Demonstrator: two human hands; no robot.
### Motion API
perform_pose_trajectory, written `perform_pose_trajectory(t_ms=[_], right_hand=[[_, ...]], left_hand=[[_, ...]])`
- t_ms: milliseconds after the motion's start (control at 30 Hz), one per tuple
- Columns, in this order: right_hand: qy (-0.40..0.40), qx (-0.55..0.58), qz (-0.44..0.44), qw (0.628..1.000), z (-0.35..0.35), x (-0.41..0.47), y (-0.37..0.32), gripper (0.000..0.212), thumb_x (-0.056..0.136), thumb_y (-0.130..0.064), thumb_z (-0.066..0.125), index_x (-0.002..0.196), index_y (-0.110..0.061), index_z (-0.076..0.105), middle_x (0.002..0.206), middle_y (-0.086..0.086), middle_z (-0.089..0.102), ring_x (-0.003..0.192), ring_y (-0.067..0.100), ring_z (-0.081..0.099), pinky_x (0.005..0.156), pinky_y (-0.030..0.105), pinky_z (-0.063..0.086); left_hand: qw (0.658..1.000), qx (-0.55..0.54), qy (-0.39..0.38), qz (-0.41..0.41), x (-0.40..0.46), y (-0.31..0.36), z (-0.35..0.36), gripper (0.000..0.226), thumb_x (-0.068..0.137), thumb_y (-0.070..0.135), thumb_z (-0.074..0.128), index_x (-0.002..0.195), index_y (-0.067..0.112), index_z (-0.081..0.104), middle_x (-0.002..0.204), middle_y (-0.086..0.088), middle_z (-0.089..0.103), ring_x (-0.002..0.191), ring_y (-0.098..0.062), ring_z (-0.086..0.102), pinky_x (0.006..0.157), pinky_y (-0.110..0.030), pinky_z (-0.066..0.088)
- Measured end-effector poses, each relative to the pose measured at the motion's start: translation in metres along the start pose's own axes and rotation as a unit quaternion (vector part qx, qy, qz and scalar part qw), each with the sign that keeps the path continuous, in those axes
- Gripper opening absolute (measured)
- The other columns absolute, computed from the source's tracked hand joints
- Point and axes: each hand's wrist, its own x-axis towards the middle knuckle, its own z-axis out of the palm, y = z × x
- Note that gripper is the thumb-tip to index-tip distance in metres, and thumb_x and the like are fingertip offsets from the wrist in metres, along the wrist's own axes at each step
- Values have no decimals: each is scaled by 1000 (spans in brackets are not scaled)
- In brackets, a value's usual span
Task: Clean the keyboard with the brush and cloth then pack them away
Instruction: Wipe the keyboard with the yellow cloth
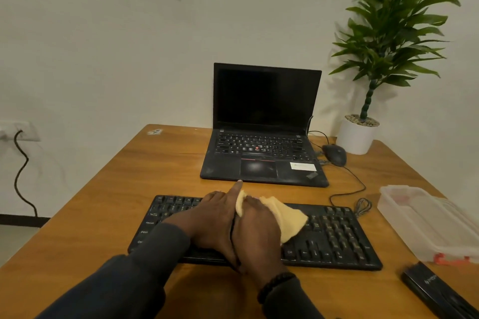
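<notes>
Wiping the black plastic keyboard [337, 235], your right hand [256, 235] presses the soft yellow cloth [290, 223], left hand [215, 223] flat beside it; packing remains.

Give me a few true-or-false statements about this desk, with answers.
1. The yellow cloth lies on the black keyboard. True.
2. The laptop is closed. False: it stands open, screen dark.
3. Both the left hand and right hand are over the keyboard. True.
4. The potted plant stands at the table's left corner. False: it stands at the far right.
5. The clear plastic box holds the cloth. False: the cloth is on the keyboard.
</notes>
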Motion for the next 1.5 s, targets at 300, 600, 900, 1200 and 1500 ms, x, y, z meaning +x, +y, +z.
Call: perform_pose_trajectory(t_ms=[300,600,900,1200,1500], right_hand=[[-100,-6,-161,982,-33,-35,27,56,102,-34,42,153,-25,23,159,-7,22,145,8,19,112,15,9],[-119,262,-64,956,-58,-61,57,27,95,-31,59,115,-49,56,116,-27,62,108,-17,51,87,5,38],[138,663,279,680,-104,-22,68,7,98,-27,53,93,-25,57,93,-3,67,87,16,63,77,43,51],[207,376,229,874,-53,18,25,38,101,-31,44,128,-7,55,109,7,62,95,22,57,77,30,42],[-14,25,-11,1000,6,11,-35,35,98,-17,46,131,-12,55,133,6,57,123,19,50,102,30,38]], left_hand=[[1000,8,-6,4,-7,2,-4,154,60,68,82,149,18,-33,165,-7,9,150,-25,7,121,-38,-2],[999,20,-22,-21,-10,7,-2,150,63,64,83,151,18,-30,166,-9,-8,152,-31,-9,119,-41,-8],[985,86,-107,-105,-34,-17,-40,151,56,66,85,154,29,-24,165,-1,-20,150,-31,-19,118,-58,-1],[983,102,-101,-114,-40,-36,-34,141,55,72,82,157,29,-6,166,3,2,151,-27,2,121,-54,12],[989,66,-68,-111,-39,-40,-28,158,51,69,86,150,30,-30,167,-3,-2,152,-29,-5,123,-52,8]])
